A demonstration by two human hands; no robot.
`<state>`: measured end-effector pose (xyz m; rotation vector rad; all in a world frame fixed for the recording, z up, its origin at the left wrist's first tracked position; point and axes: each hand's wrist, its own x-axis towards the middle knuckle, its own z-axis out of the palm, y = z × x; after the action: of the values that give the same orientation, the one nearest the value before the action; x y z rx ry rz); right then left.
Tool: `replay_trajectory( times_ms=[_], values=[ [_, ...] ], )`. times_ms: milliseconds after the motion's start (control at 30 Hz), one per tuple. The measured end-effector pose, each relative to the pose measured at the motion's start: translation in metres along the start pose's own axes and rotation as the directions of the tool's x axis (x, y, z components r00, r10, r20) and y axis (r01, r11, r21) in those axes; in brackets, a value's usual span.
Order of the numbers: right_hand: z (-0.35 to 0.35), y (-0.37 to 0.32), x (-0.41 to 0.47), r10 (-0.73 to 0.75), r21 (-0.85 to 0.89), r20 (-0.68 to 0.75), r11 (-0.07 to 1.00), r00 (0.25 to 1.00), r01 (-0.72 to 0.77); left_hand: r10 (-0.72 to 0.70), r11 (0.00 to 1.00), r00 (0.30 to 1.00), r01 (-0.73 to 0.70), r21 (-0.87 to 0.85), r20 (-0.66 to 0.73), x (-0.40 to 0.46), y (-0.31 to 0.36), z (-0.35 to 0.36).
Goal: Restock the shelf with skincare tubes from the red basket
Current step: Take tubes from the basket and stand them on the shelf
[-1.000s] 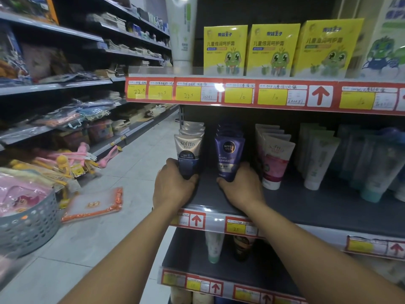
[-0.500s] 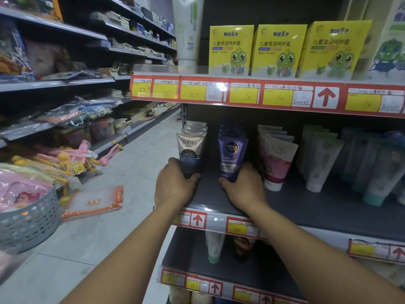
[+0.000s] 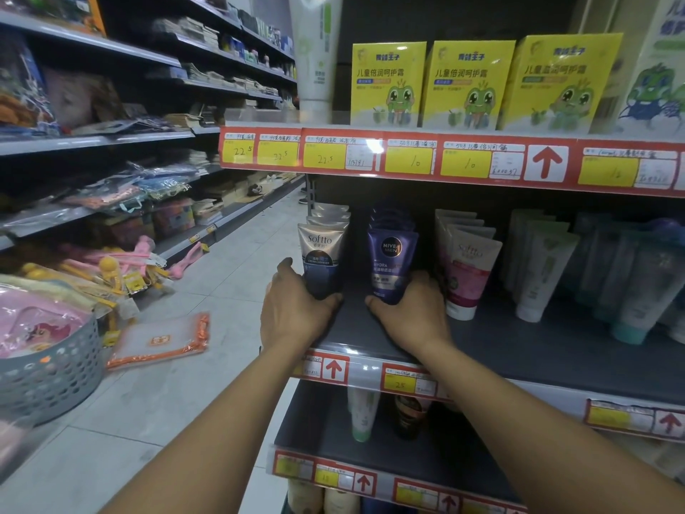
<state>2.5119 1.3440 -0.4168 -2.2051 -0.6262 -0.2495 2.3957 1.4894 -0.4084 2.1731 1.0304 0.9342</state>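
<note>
Left hand (image 3: 293, 313) grasps Softto tube (image 3: 321, 263); right hand (image 3: 409, 309) grasps Nivea tube (image 3: 390, 267), both on shelf (image 3: 519, 350). Risk: a nudge topples the rows behind.

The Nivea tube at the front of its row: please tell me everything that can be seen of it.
The Nivea tube is a soft plastic tube, purple-blue and glossy, with a round dark "NIVEA MEN" logo and "HYDRA" beneath. It stands cap down, its flat crimped end on top, roughly upright, at the front of a row of like tubes on the shelf. The right hand grips its lower part and hides the cap. It stands apart from the Softto tube to its left.
</note>
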Motion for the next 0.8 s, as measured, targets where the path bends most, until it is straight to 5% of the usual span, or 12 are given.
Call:
replay_trajectory(
  times_ms=[267,500,800],
  values=[
    [-0.021,-0.014,-0.021,-0.012,0.168,-0.229,0.984,0.973,0.052,0.132,0.987,0.958,-0.151,-0.056,-0.255,-0.02,0.011,-0.011],
    [-0.052,0.001,-0.043,-0.149,0.097,-0.248,0.979,0.957,0.178,0.26,0.934,0.952,-0.291,-0.209,-0.163,-0.051,0.042,0.003],
    [-0.125,0.061,-0.04,-0.081,-0.007,-0.274,0.997,0.958,0.082,0.352,0.893,0.936,-0.338,-0.296,-0.007,-0.094,0.106,0.045]
  ],
)
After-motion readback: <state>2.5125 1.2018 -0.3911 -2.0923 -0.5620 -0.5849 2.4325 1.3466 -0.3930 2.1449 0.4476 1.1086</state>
